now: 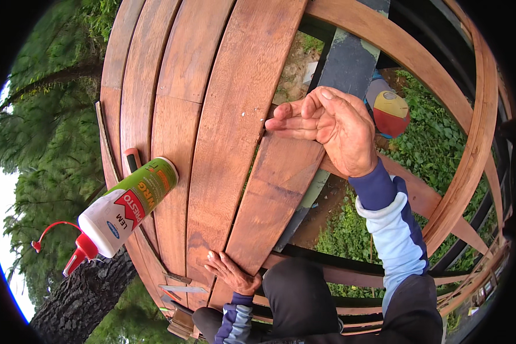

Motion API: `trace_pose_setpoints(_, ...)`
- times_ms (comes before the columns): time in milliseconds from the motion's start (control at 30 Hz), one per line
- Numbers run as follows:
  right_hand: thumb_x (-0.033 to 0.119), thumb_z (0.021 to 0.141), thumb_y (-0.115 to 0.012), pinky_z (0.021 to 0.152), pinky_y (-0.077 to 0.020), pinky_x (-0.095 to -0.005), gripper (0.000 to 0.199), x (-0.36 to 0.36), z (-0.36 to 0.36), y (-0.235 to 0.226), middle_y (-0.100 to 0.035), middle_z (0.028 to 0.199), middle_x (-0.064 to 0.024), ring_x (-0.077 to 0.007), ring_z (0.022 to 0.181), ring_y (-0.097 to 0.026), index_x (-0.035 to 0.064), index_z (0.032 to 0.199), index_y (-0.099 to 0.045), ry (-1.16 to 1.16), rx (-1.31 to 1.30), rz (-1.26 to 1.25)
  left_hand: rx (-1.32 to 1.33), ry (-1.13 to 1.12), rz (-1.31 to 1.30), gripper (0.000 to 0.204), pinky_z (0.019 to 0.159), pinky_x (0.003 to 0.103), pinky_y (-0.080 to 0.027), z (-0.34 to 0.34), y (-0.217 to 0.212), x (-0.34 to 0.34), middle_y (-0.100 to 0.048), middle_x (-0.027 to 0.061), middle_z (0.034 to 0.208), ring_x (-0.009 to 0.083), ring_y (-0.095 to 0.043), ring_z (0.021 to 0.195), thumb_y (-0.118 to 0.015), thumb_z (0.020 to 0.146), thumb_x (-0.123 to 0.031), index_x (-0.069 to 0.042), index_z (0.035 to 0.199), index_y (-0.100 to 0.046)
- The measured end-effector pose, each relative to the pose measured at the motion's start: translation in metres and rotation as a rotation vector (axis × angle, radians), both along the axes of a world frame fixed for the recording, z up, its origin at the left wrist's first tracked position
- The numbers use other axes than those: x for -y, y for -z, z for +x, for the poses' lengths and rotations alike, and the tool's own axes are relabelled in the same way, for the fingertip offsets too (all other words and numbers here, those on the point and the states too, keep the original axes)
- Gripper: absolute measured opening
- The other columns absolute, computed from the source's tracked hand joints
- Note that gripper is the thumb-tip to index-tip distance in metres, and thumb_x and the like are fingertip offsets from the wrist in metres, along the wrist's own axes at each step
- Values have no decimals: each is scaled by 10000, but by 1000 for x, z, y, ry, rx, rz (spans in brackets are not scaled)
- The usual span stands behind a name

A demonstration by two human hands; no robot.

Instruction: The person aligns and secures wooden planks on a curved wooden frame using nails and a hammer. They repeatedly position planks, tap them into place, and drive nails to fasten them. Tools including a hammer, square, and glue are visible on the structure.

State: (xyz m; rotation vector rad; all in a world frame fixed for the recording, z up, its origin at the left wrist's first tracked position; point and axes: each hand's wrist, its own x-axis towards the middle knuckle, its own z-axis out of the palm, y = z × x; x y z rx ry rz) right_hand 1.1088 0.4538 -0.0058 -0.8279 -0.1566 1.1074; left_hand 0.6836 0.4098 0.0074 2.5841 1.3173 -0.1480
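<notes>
While the newest plank [278, 183] lies on the curved frame at the picture's centre, running from 12 o'clock down to 6 o'clock, it is being seated against the planks [172, 109] already laid at its 9 o'clock side. The right hand [329, 129], at 1 o'clock, has its fingers straight and pressed together, their tips on the plank's upper end at the seam; it pinches nothing. The left hand [232, 274], at 6 o'clock, lies flat with fingers spread on the plank's lower end, holding it down.

Judgement: the step in hand is fitting and aligning the plank. The next move calls for steady pressure at both ends and a closed seam before any fixing.

A glue bottle [129, 206] with a red nozzle lies at 8 o'clock on the laid planks, untouched. Just beside it, an orange-handled tool [132, 159] lies partly hidden. Open ribs [441, 74] of the frame stand at 3 o'clock, grass below.
</notes>
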Motion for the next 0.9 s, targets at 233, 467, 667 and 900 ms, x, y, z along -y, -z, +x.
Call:
trace_pose_setpoints(233, 208, 1025, -352, 1018, -488, -541, 306, -5, 2, -3, -628, 1116, -304, -448, 1101, -637, 8, 847, -501, 20, -2, -71, 14, -3, 16, 1125, 1151, 690, -36, 3, 3, -1, -188, 342, 1565, 496, -149, 1473, -631, 598, -355, 47, 1541, -170)
trace_pose_setpoints(467, 220, 1009, -387, 981, -520, -483, 303, -7, -7, -4, -638, 1080, -277, -361, 1048, -658, 11, 832, -516, 24, 167, -134, -3, -16, -1, 1193, 1154, 687, -35, 1, -1, 0, -193, 332, 1569, 493, -147, 1475, -649, 516, -328, 34, 1546, -168)
trace_pose_setpoints(667, 205, 983, -420, 952, -544, -430, 286, -6, -19, 2, -643, 1038, -248, -286, 995, -672, -6, 818, -519, 29, 182, -133, -16, -17, 6, 1192, 1154, 686, -43, 1, -1, -1, -196, 354, 1556, 498, -159, 1470, -644, 506, -315, 50, 1538, -171)
trace_pose_setpoints(900, 190, 992, -404, 945, -549, -429, 282, -7, -23, 10, -635, 1040, -245, -292, 1009, -672, -9, 827, -515, 40, 217, -134, -10, -4, 27, 1162, 1156, 682, -41, 1, 2, 0, -208, 347, 1555, 495, -164, 1471, -639, 522, -311, 69, 1525, -191)
